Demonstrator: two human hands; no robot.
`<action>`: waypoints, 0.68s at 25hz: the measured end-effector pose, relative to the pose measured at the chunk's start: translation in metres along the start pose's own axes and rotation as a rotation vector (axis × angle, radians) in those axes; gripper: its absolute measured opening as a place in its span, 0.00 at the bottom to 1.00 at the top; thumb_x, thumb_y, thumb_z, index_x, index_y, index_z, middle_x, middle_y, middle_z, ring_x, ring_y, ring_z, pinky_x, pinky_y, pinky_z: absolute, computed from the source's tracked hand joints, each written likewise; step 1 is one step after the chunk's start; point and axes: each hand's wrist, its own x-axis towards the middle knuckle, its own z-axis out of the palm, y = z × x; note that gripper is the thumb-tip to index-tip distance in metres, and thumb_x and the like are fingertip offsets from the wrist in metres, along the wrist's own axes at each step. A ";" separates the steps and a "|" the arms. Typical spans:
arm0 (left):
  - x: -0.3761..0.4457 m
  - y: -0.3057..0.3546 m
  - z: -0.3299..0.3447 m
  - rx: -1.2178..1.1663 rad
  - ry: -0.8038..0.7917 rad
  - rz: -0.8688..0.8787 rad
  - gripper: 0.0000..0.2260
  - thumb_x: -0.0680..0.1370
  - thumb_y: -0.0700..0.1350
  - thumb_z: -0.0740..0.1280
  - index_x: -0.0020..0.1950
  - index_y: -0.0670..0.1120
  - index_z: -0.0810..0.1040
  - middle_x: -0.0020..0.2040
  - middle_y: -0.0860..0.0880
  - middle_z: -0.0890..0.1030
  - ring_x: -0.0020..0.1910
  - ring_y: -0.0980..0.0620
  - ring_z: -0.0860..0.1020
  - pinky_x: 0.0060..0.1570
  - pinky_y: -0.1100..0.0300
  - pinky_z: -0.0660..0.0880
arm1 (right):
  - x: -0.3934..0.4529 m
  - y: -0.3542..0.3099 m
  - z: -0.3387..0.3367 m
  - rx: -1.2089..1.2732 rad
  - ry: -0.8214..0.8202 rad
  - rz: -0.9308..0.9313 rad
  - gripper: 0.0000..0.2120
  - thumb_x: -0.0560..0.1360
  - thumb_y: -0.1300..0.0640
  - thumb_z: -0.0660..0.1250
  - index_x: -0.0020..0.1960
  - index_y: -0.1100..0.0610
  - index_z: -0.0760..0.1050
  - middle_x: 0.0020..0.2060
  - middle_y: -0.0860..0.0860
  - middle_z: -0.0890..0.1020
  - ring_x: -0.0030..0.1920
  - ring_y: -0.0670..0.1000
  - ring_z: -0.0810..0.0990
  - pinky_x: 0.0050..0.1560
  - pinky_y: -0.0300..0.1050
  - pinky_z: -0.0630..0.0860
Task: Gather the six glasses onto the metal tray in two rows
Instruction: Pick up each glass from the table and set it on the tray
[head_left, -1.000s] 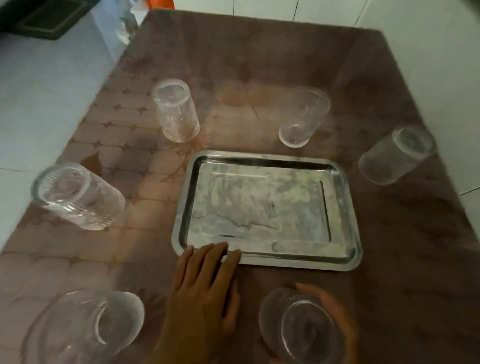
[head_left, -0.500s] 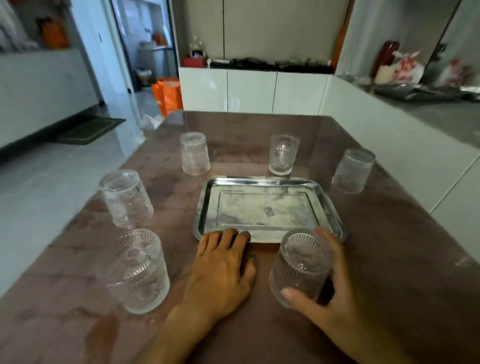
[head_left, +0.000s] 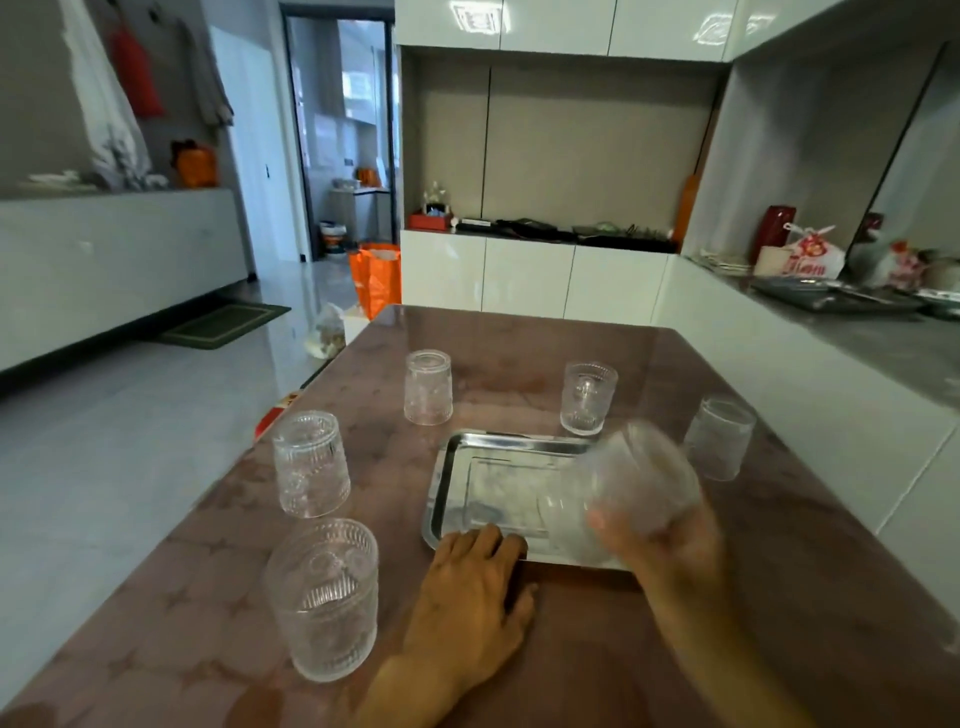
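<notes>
A metal tray (head_left: 457, 467) lies on the brown table with nothing standing on it. My right hand (head_left: 670, 545) grips a clear ribbed glass (head_left: 641, 480), lifted and tilted over the tray's right side, blurred by motion. My left hand (head_left: 472, 597) rests flat on the table with fingertips on the tray's near edge. Other glasses stand around the tray: near left (head_left: 322, 597), left (head_left: 310, 463), far left (head_left: 427, 386), far middle (head_left: 588, 397), right (head_left: 718, 437).
The brown table (head_left: 727, 623) ends close on the right beside a white counter (head_left: 810, 395). White cabinets stand beyond the far edge. An orange bag (head_left: 376, 278) and a floor mat (head_left: 223, 325) lie on the tiled floor to the left.
My right hand has lifted the near glass off the table and carried it up over the tray, tilting it. The camera has tipped upward. My left hand stays at the tray's near edge.
</notes>
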 end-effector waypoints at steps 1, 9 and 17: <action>-0.001 0.001 0.001 -0.006 0.006 0.001 0.18 0.76 0.61 0.52 0.60 0.55 0.69 0.56 0.54 0.73 0.56 0.52 0.70 0.64 0.57 0.64 | 0.026 -0.004 0.015 0.017 -0.014 -0.004 0.38 0.58 0.38 0.82 0.65 0.41 0.74 0.55 0.46 0.84 0.53 0.45 0.84 0.45 0.41 0.82; 0.004 -0.004 0.000 -0.074 -0.037 -0.024 0.19 0.74 0.62 0.54 0.62 0.60 0.69 0.62 0.57 0.73 0.61 0.54 0.70 0.65 0.57 0.62 | 0.094 0.057 0.122 -0.282 -0.147 0.202 0.35 0.59 0.39 0.76 0.61 0.46 0.68 0.55 0.48 0.81 0.55 0.53 0.81 0.53 0.53 0.80; -0.010 0.008 -0.033 -0.027 -0.014 0.079 0.20 0.76 0.59 0.58 0.67 0.59 0.69 0.69 0.57 0.71 0.70 0.56 0.67 0.71 0.55 0.62 | 0.098 0.052 0.121 -0.354 -0.295 0.325 0.39 0.66 0.43 0.77 0.71 0.51 0.63 0.67 0.51 0.76 0.63 0.54 0.76 0.59 0.49 0.75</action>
